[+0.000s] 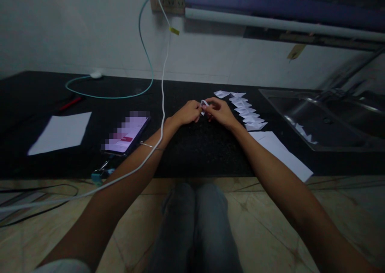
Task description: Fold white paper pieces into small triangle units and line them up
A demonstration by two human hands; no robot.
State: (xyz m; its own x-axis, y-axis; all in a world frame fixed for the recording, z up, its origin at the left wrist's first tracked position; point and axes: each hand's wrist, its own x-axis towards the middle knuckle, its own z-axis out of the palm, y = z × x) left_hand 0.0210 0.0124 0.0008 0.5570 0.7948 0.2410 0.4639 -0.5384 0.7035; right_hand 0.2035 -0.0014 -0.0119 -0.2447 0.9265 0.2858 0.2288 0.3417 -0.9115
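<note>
Between my two hands, over the black countertop [207, 152], is a small folded piece of white paper [204, 103]. My left hand [190, 111] pinches its left side, with the fingers curled. On the other side my right hand [219, 111] grips it between thumb and fingers. Parts of the paper are hidden behind the fingertips. Just right of my right hand lies a row of several folded paper boats [247, 111], close against one another. White paper sheets [278, 152] lie partly under my right forearm.
To the left are a phone [128, 134], a white sheet [61, 133] and a red pen-like object [70, 103]. A white cable [163, 92] hangs across my left forearm. At right is a metal sink [300, 116] with crumpled white paper [305, 133] in it.
</note>
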